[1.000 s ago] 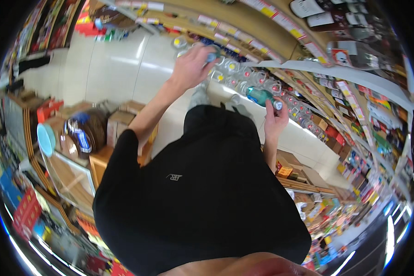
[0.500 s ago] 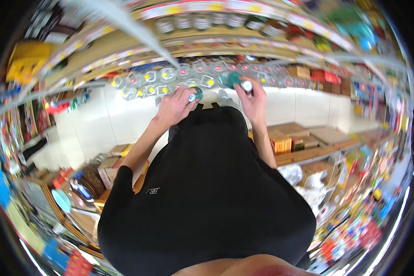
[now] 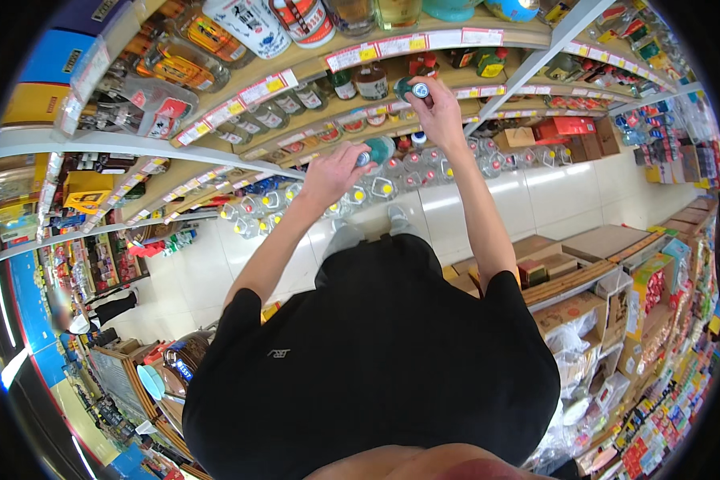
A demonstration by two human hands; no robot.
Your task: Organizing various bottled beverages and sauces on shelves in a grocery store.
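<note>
Bottles (image 3: 382,149), green, contents unclear, in both hands (image 3: 334,170)

I see bottles (image 3: 300,20) standing on the far shelf (image 3: 526,36), and clear jugs (image 3: 384,189) on the tiled floor (image 3: 564,190) below.

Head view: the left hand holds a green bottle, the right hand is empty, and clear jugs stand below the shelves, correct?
Not quite: the head view shows the right hand holding a teal-green bottle. The left hand does hold a green bottle, and clear jugs stand below the shelves.
</note>
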